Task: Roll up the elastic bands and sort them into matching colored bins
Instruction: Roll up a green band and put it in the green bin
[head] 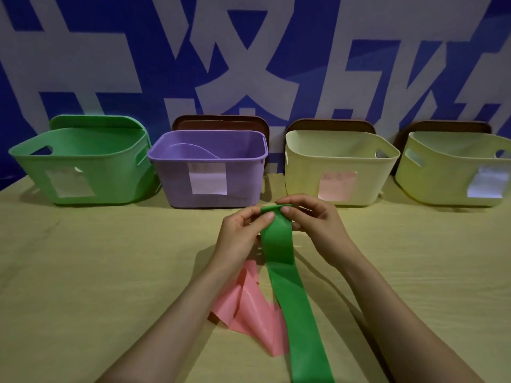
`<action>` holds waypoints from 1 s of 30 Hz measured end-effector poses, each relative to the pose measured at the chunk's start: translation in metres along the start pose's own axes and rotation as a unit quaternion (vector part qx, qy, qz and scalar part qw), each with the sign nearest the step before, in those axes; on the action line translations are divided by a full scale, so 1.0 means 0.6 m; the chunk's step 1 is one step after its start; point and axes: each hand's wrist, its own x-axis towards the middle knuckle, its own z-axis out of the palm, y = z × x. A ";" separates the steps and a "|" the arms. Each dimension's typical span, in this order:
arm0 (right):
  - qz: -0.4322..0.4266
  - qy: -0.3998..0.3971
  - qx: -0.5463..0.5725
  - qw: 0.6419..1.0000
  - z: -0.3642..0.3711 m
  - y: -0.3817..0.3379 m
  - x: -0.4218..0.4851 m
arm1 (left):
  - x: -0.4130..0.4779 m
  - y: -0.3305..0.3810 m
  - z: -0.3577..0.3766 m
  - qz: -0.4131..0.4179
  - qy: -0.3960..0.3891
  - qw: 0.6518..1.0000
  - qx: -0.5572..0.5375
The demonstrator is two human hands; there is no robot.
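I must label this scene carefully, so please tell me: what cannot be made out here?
Head view, all three:
The green band is cut off by the bottom edge.
The pink band lies partly hidden under the green band and the left forearm.
The bin labels are too blurred to read.

A pale wooden table (83, 272) carries a green bin (116, 172), a purple bin (171, 183), a cream bin (304, 175), a yellow bin (431, 178) and a crumpled pink elastic band (249, 308).
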 end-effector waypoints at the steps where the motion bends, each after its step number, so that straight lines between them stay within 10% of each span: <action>1: -0.008 0.001 -0.004 1.000 0.002 -0.002 -0.001 | 0.000 0.001 0.000 -0.007 -0.006 1.000 -0.012; 16: -0.137 0.006 -0.149 0.979 0.012 0.011 -0.003 | -0.008 0.007 0.000 -0.023 -0.023 0.996 -0.078; 30: -0.012 -0.001 -0.082 0.997 0.005 0.004 0.002 | -0.006 -0.012 -0.001 0.099 0.045 0.991 0.079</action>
